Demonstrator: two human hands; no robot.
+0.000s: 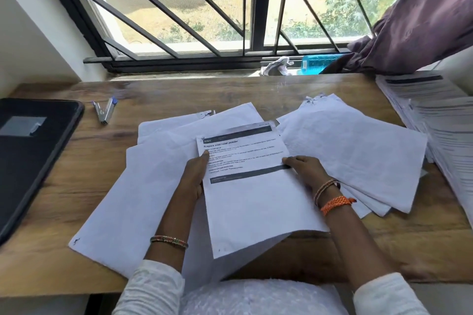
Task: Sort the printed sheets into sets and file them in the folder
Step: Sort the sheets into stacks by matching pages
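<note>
A printed sheet (253, 202) headed with dark bars lies tilted in front of me, over face-down white sheets. My left hand (195, 176) grips its left edge, fingers hidden under the paper. My right hand (305, 170) holds its right edge, thumb lying on the printed face. A face-down pile (143, 186) spreads out to the left and another face-down pile (358, 156) fans out to the right. A tall stack of printed sheets (435, 120) sits at the table's right edge. The black folder (30, 151) lies closed at the far left.
The wooden table (230, 89) stands against a barred window. A stapler (105, 110) lies near the folder. On the sill are a blue bottle (320, 62) and a crumpled cloth (276, 66). A purple curtain (422, 15) hangs at the upper right.
</note>
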